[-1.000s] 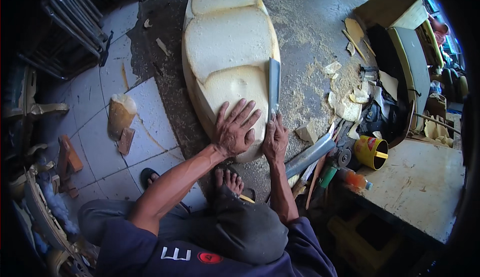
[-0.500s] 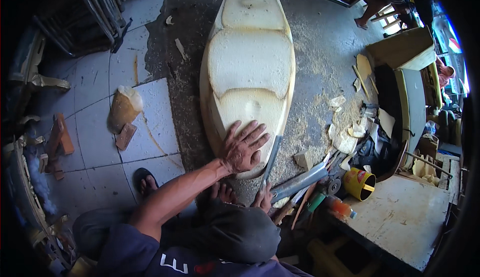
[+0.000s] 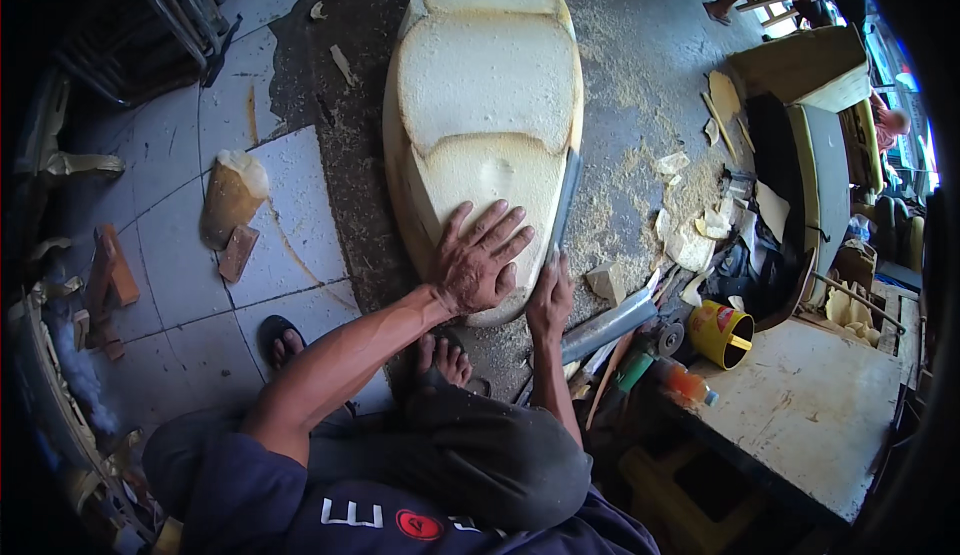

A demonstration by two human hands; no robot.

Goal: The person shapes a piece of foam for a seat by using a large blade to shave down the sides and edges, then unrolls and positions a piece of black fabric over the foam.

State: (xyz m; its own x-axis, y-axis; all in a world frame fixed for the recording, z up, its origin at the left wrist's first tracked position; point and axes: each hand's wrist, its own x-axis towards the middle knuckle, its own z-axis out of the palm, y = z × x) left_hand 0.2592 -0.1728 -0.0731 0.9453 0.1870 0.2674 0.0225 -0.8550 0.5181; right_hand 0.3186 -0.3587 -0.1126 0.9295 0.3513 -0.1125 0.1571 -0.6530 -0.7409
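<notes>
A long cream foam seat (image 3: 490,85), stepped and rounded like a motorcycle seat, lies lengthwise on the floor before me. My left hand (image 3: 476,267) rests flat on its near section, fingers spread. Low at the foam's right side, my right hand (image 3: 550,297) grips the near end of a long, narrow grey blade-like tool (image 3: 567,200). The tool runs forward along the foam's right edge, against it or very close. Its exact kind is unclear, and my fingers hide its near end.
Foam crumbs (image 3: 620,175) litter the floor to the right. Beyond them are foam scraps (image 3: 690,245), a grey tube-like piece (image 3: 610,330), an angle grinder (image 3: 664,339), a yellow tub (image 3: 720,335) and a pale board (image 3: 800,425). On the left tiles sit a foam chunk (image 3: 233,200) and brick-like blocks (image 3: 118,265).
My right hand has moved forward with the grey tool, which now reaches farther along the foam's right edge. My left hand stays on the foam. The whole view has shifted slightly.
</notes>
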